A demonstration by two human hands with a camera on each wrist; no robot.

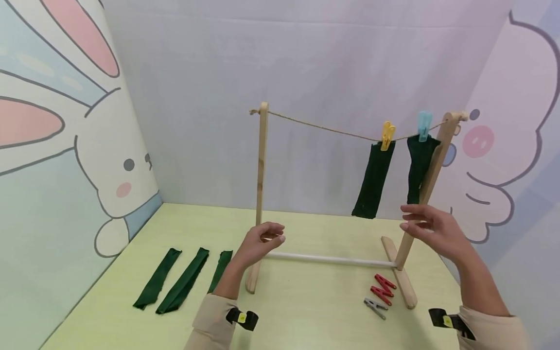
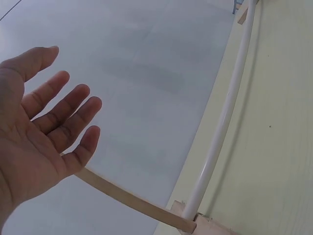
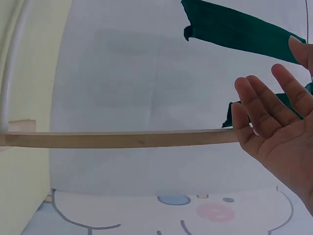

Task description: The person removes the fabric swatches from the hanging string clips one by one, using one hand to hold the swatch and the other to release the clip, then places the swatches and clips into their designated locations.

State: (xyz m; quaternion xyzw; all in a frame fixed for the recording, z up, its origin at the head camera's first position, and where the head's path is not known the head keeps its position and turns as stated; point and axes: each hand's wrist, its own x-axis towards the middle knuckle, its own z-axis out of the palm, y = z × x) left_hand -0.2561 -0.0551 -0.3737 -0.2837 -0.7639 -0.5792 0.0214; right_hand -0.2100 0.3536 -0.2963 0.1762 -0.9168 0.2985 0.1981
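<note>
Two dark green cloth strips hang from a thin rope [image 1: 323, 127]. A yellow clothespin [image 1: 387, 136] clips the left cloth strip [image 1: 374, 182], and a light blue clothespin [image 1: 424, 127] clips the right cloth strip [image 1: 420, 163] beside the wooden post. My right hand [image 1: 442, 232] is raised just below the right strip, fingers relaxed and nothing held. In the right wrist view, its fingers overlap that strip. My left hand [image 1: 261, 243], also holding nothing, hovers in front of the left wooden post [image 1: 261, 170] with loosely bent fingers. Its palm shows in the left wrist view.
Three green strips lie on the table at left, one of them [image 1: 220, 270] partly behind my left forearm. Two red clothespins [image 1: 382, 295] and a grey clothespin [image 1: 375, 307] lie by the rack's right foot [image 1: 404, 287]. A white rod [image 1: 332, 260] joins the posts low down.
</note>
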